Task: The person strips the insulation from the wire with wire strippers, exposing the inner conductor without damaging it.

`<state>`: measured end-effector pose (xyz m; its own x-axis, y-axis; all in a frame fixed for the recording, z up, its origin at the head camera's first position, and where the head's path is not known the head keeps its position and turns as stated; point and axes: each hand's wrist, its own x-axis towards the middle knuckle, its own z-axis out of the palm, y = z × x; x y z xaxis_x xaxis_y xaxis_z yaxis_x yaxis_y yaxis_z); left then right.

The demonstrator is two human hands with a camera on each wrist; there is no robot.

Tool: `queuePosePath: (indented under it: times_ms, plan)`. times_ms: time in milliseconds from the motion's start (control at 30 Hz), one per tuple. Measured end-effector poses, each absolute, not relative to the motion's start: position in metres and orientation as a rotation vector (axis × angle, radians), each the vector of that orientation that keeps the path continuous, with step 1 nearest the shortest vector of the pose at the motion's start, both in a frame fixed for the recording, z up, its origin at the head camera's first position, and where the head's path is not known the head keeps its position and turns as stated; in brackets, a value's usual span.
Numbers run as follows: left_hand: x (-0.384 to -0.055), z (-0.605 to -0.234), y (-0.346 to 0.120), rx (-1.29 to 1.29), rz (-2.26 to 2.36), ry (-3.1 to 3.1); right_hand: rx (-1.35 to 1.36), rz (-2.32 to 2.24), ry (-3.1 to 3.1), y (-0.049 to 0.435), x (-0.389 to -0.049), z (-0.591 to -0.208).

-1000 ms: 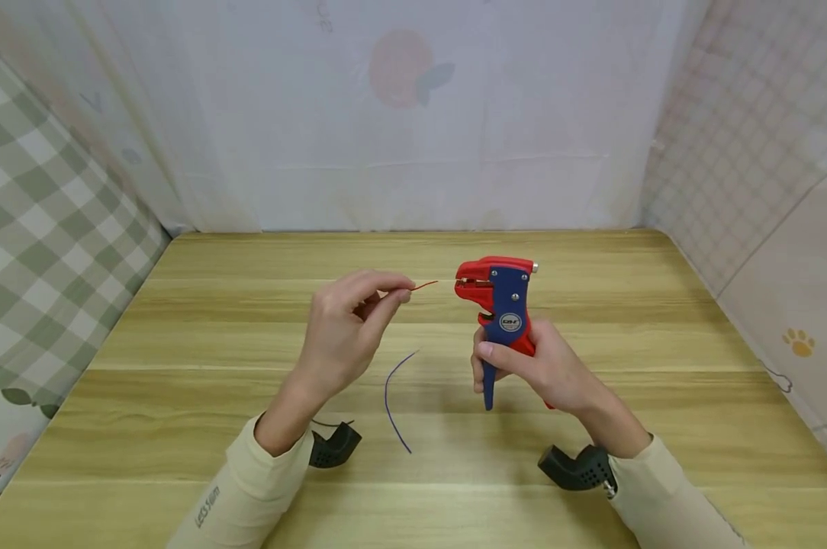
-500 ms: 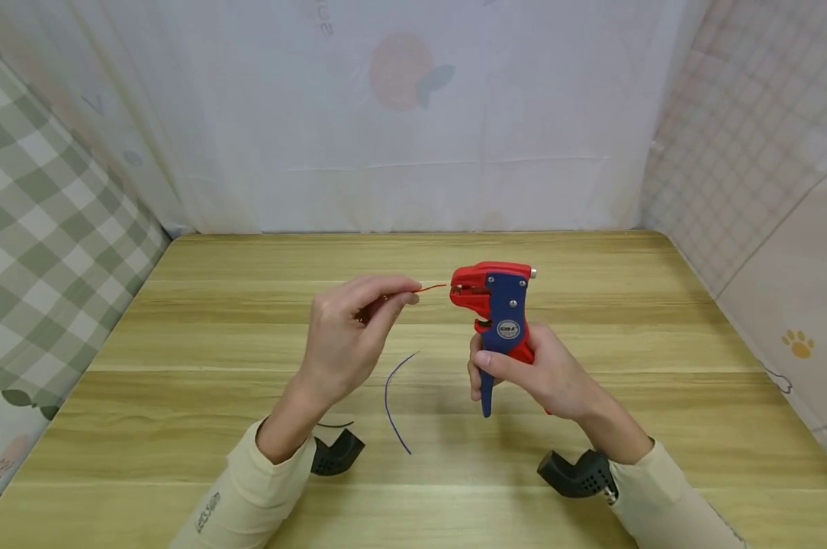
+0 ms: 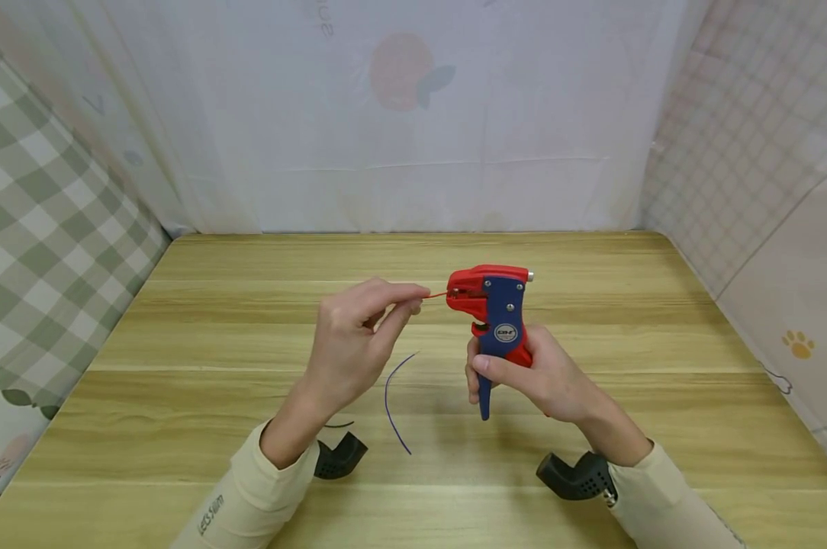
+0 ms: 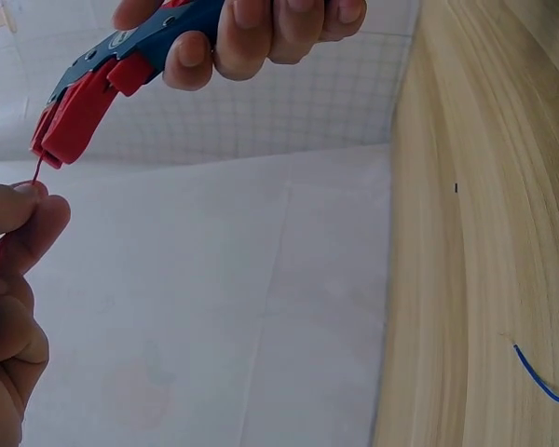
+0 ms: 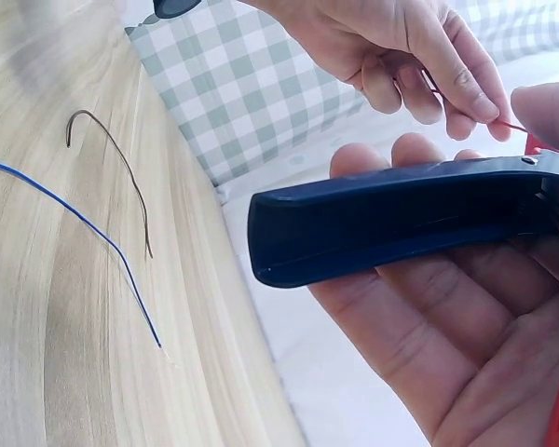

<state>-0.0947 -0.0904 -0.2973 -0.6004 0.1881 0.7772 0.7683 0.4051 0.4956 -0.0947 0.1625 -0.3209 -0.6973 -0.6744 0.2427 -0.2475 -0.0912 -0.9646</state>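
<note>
Between thumb and forefinger, my left hand (image 3: 355, 335) pinches a thin red wire (image 3: 437, 295). The wire's free end reaches the mouth of a red and blue wire stripper (image 3: 501, 309); the rest of it runs back into the left palm, partly hidden. My right hand (image 3: 547, 374) grips the stripper by its handles, fingers wrapped round the blue one (image 5: 382, 223) and thumb across it. The tool stands upright, its head pointing left toward the left hand. In the left wrist view the red wire (image 4: 36, 171) meets the tip of the red jaws.
On the wooden table (image 3: 214, 320) lie a curved blue wire (image 3: 387, 396) and a dark brown wire (image 5: 121, 163), mostly behind the left wrist in the head view. A small dark scrap (image 4: 456, 187) is on the wood. Cloth hangs at the back (image 3: 413, 191) and sides.
My left hand has moved right with the red wire, and the stripper has shifted slightly left and down. The wire's end, apart from the stripper before, is now at its mouth.
</note>
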Motion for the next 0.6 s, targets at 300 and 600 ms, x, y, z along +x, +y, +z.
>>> queuePosePath:
  times_ms: [300, 600]
  plan:
    - [-0.0918, -0.2981, -0.0875, -0.788, -1.175, -2.063, -0.986, -1.825, 1.891, 0.1625, -0.0938, -0.3208]
    - [-0.0915, -0.2991, -0.0872, -0.784, -1.172, -2.093, -0.999, -1.811, 1.906, 0.1623, -0.0928, -0.3198]
